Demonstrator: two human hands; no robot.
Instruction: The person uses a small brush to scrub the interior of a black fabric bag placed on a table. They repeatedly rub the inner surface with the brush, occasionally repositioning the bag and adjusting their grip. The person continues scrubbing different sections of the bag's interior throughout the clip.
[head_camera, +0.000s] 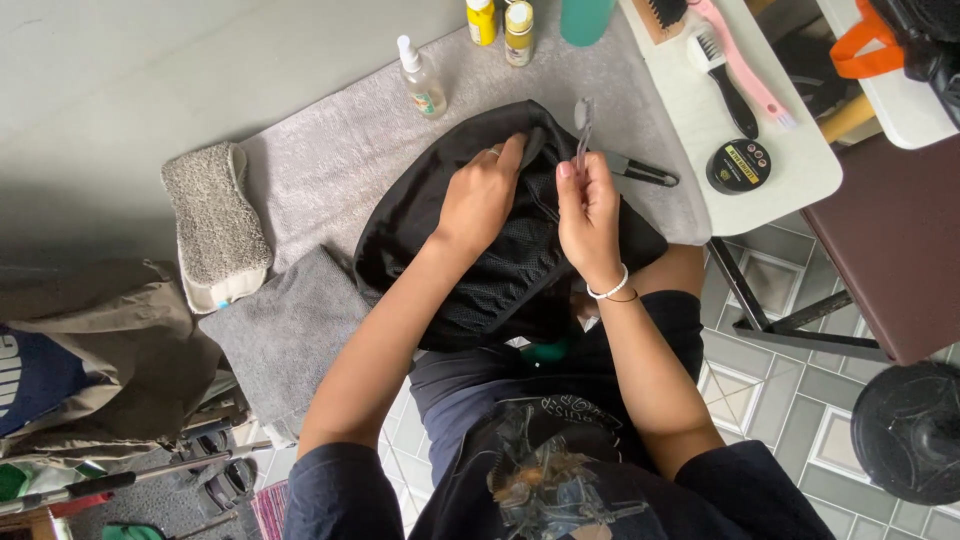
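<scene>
A black bag (470, 270) with a mesh back panel lies on a grey towel (340, 150) in front of me. My left hand (482, 195) presses on its upper part, fingers gripping the fabric near the top edge. My right hand (588, 208) pinches a thin clear tool (583, 130), a small brush or stick, held upright just above the bag's top right. A black-handled tool (640, 171) lies on the towel right beside that hand.
A small spray bottle (421, 80), two yellow bottles (500, 22) and a teal container (585, 18) stand at the back. A folded grey sponge cloth (213, 225) lies left. The white side table (700, 120) holds brushes (725, 80) and a round black tin (738, 166).
</scene>
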